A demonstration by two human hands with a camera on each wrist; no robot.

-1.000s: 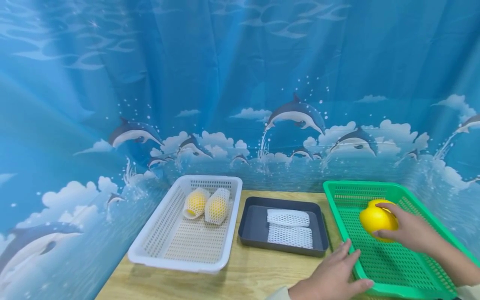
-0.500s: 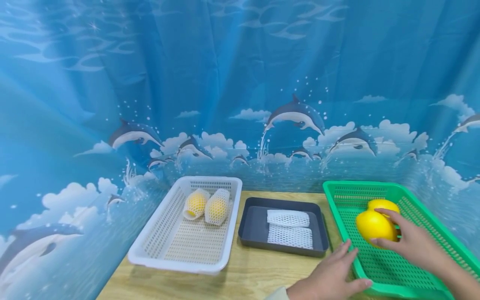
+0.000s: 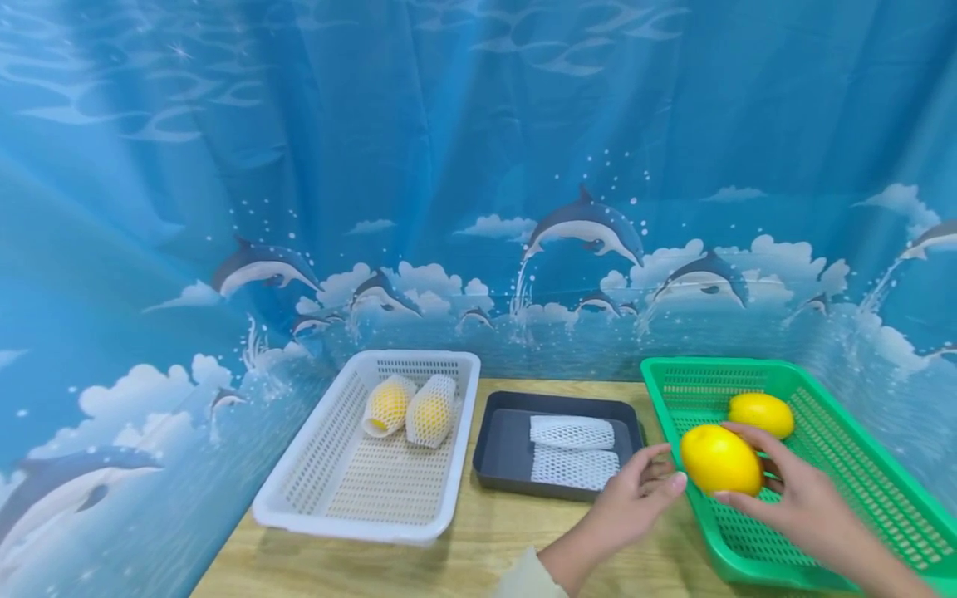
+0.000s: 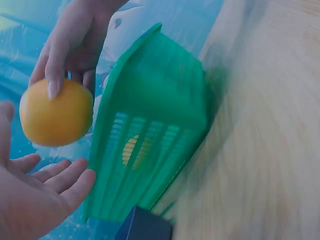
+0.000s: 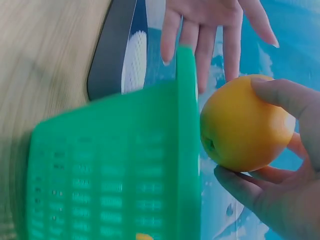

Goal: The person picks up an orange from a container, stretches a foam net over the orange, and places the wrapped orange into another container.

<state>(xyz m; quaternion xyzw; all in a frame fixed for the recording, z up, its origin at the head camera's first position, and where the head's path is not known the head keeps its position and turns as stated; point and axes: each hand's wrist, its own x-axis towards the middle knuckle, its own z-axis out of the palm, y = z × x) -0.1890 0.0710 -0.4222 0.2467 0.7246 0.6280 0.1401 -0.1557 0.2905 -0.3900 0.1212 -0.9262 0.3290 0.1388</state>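
My right hand holds a yellow lemon between thumb and fingers, raised above the left rim of the green basket. In the right wrist view the held lemon shows a small green stem end. A second lemon lies farther back inside the basket. My left hand is just left of the held fruit, palm turned toward it and fingers extended, holding nothing. The left wrist view shows a gap between the left hand and the lemon.
A dark grey tray stands at the middle with two white foam net sleeves in it. Left of it, a white basket holds two yellow fruits in foam nets. A blue dolphin curtain hangs behind the wooden table.
My right hand has lifted the lemon and brought it left toward the basket's rim. My left hand has come off that rim, moved left and turned its palm toward the fruit.
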